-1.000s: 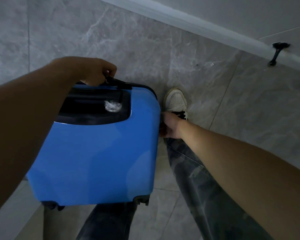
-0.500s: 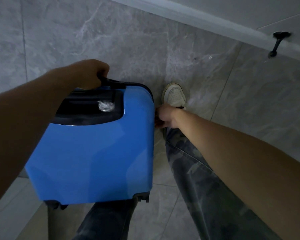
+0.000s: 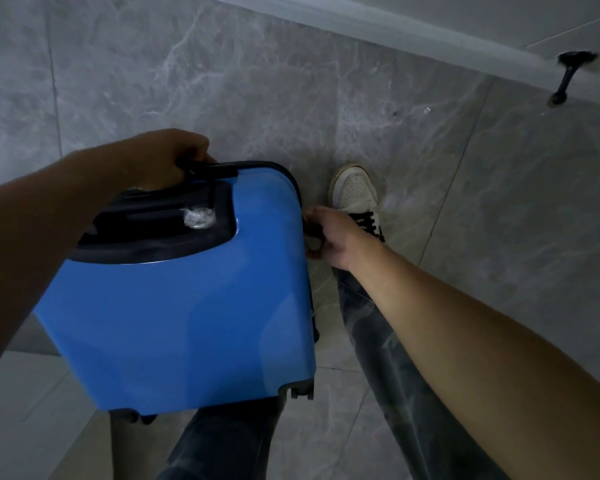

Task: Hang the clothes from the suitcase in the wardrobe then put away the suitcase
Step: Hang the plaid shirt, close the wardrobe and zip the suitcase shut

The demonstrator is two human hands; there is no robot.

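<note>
- Blue suitcase [image 3: 187,323], closed, held over the grey tiled floor [image 3: 222,81], wheels toward the person's legs.
- Left grip [image 3: 160,157] curled round the black top handle [image 3: 210,168].
- Right grip [image 3: 329,237], fingers curled, pinching the suitcase's right side edge; exact part hidden.
- White shoe [image 3: 354,188] just beyond it.

Blue suitcase [image 3: 187,323] (black handle panel [image 3: 146,233]), grey marbled floor tiles [image 3: 222,81], white shoe [image 3: 352,187].

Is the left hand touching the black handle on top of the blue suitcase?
Touching. The head view shows the left hand with fingers curled round the black handle of the suitcase.
</note>
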